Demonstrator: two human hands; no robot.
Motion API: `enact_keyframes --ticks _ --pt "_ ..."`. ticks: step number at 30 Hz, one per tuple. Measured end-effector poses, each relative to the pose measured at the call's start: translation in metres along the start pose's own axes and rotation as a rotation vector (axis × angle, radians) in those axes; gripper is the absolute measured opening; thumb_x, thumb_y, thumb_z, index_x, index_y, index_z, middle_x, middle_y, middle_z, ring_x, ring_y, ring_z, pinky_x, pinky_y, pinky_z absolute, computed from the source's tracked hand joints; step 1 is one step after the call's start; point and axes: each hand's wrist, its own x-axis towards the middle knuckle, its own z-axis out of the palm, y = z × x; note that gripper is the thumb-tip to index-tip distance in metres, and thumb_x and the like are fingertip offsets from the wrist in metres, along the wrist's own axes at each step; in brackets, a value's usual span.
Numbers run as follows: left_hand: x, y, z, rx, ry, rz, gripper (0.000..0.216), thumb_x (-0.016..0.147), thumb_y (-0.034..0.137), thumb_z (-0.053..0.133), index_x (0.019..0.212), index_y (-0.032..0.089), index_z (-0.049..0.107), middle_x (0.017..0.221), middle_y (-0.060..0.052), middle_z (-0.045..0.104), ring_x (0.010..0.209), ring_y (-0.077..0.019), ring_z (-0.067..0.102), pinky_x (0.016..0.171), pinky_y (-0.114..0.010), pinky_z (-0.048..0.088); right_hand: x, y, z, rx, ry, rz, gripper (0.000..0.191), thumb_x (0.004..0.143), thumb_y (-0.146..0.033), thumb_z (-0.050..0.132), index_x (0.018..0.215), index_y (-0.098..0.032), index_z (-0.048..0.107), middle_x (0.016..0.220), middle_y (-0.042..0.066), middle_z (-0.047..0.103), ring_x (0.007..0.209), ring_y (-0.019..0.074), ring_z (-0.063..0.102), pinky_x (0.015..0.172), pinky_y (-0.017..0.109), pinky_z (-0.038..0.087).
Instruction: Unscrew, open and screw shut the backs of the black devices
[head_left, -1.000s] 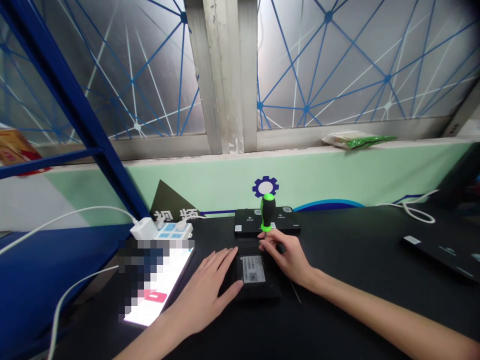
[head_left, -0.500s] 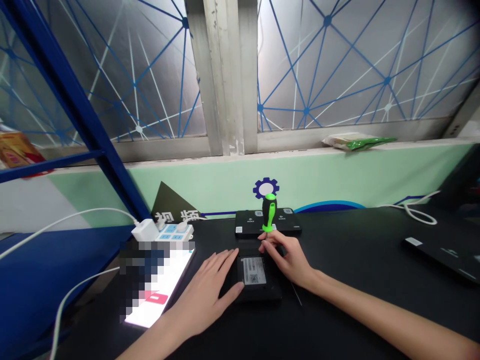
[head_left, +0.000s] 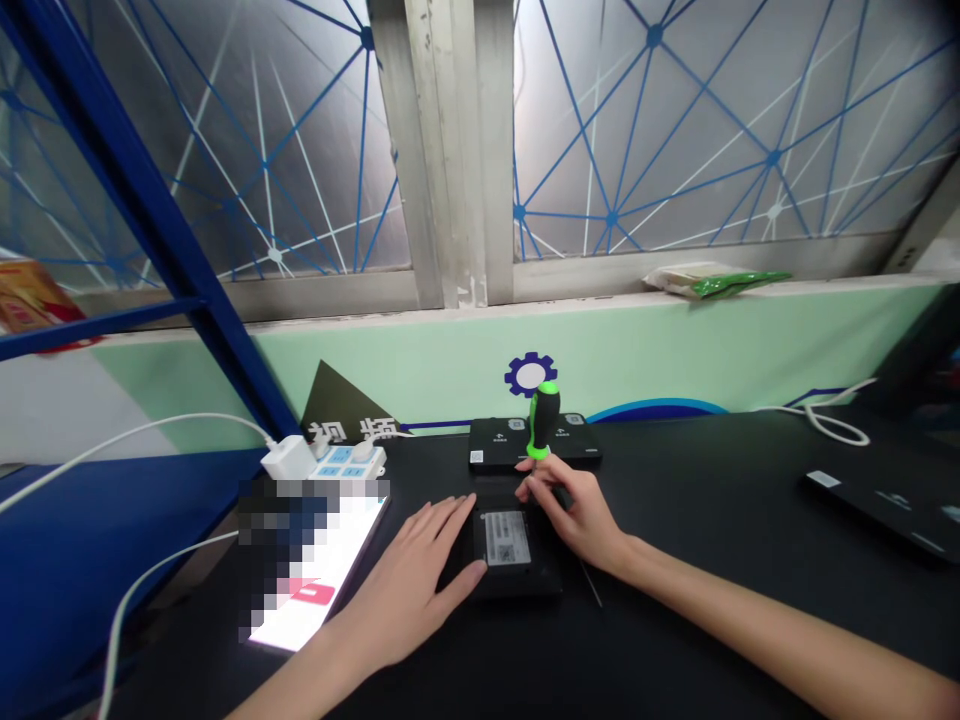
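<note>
A black device (head_left: 517, 585) with a white printed label lies flat on the dark table in front of me. My left hand (head_left: 427, 560) rests along its left side, fingers stretched out and thumb at its lower left edge. At the device's upper right, my right hand (head_left: 574, 505) pinches the shaft of a screwdriver (head_left: 544, 420) just below the handle. The green and black handle points up, leaning slightly right. Its tip is hidden behind my fingers. A thin metal rod (head_left: 592, 583) lies on the table beneath my right hand.
A black box (head_left: 491, 450) with labels stands behind the screwdriver. To the left are a lit screen (head_left: 330, 580), a power strip (head_left: 351, 464) and a white charger (head_left: 289, 458) with cables. Another black device (head_left: 885, 510) lies at the right. The green wall closes off the back.
The screwdriver handle has turned and now leans a little to the right, its green strip facing left instead of right. Both hands stay almost where they were.
</note>
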Motion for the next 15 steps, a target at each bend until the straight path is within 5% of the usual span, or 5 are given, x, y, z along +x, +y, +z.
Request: enact_keyframes --ticks 6,15 --pt "-0.0007 -0.0004 -0.0006 -0.01 -0.003 0.003 0.065 0.101 0.058 0.038 0.157 0.031 0.019 0.159 -0.008 0.032 0.145 -0.034 0.028 0.113 -0.055 0.032 0.0005 0.0004 0.0019 0.01 0.01 0.034 0.016 0.1 -0.031 0.049 0.103 -0.02 0.06 0.079 0.005 0.072 0.071 0.0187 0.069 0.073 0.029 0.056" --pt "0.0002 -0.0016 0.0007 -0.002 0.019 0.021 0.065 0.1 0.057 0.04 0.157 0.032 0.021 0.158 -0.007 0.034 0.145 -0.0332 0.03 0.113 -0.053 0.033 -0.0007 -0.0025 0.0003 0.025 -0.018 -0.015 0.025 0.103 -0.031 0.043 0.116 -0.019 0.06 0.091 0.008 0.075 0.078 0.0195 0.072 0.079 0.032 0.057"
